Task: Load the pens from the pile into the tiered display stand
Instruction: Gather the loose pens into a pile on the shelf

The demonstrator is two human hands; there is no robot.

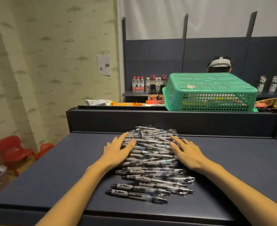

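Left hand (118, 150) and right hand (187, 152) lie flat, fingers spread, flanking pile of clear grey-grip pens (150, 160) on dark blue worktop (53, 168). Best squeeze inward, align barrels before lifting; stand unseen.

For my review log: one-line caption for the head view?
Left hand and right hand rest open on the pen pile.

pens (150, 162) on table (53, 173) | basket (211, 92) behind | chairs (12, 150) left
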